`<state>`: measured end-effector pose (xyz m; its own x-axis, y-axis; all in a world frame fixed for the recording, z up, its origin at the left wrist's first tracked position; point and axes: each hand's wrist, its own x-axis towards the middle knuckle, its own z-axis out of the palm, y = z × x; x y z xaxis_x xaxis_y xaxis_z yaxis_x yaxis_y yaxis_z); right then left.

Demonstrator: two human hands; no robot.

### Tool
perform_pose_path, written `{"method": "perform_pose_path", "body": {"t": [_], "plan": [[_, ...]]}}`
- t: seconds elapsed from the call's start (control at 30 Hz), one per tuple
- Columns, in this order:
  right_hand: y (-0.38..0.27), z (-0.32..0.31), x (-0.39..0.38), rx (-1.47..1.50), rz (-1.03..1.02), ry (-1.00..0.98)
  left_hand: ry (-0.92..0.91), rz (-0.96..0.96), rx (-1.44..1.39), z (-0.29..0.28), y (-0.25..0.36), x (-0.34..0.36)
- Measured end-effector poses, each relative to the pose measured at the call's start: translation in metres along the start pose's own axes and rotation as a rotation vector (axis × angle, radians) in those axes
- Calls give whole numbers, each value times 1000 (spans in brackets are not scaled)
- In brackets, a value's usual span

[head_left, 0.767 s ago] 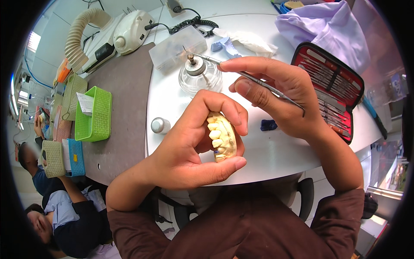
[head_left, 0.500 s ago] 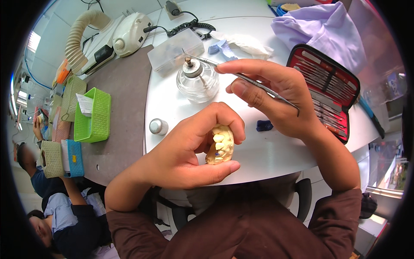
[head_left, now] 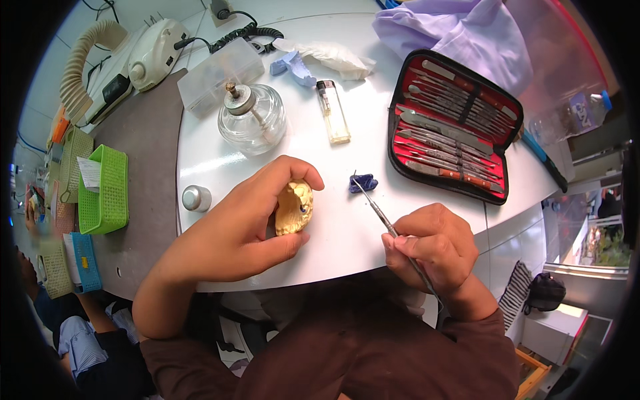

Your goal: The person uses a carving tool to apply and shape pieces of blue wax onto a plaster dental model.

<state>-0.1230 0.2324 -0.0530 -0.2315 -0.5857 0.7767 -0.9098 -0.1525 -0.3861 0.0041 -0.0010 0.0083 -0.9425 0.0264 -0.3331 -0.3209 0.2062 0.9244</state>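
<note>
My left hand (head_left: 243, 227) curls its thumb and fingers around a yellowish dental cast (head_left: 292, 212), holding it just above the table's near part. The hollow inner side of the cast faces up, with a small dark blue spot near its teeth. My right hand (head_left: 437, 250) grips a thin metal wax carver (head_left: 381, 215) like a pen. Its tip rests at a small dark blue lump (head_left: 370, 183), which looks like wax, on the white table. The carver's other end points down past my palm.
A glass spirit burner (head_left: 250, 127) stands behind the cast, beside a clear lighter (head_left: 333, 117). An unfolded instrument case (head_left: 395, 110) lies at right. At left are a small metal-capped jar (head_left: 196, 198) and a green basket (head_left: 103, 190). A clear plastic box (head_left: 220, 77) sits behind the burner.
My right hand has come down from beside the burner, bringing the carver to the blue lump. My left hand has turned the cast, so its hollow side shows. The view has shifted rightward.
</note>
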Motion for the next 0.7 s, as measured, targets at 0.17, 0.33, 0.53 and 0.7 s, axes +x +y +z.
{"method": "perform_pose_path", "body": {"t": [0.17,0.33,0.53,0.7], "plan": [[-5,6,-12,-81,-16,-57,20,76,27,-3,-3,1],[-5,7,-11,-125,-28,-53,10,118,72,-4,-4,1],[-3,7,-11,-136,-39,-53,52,19,44,-3,4,1],[-4,7,-10,-130,-42,-47,97,46,28,-2,0,1]]}}
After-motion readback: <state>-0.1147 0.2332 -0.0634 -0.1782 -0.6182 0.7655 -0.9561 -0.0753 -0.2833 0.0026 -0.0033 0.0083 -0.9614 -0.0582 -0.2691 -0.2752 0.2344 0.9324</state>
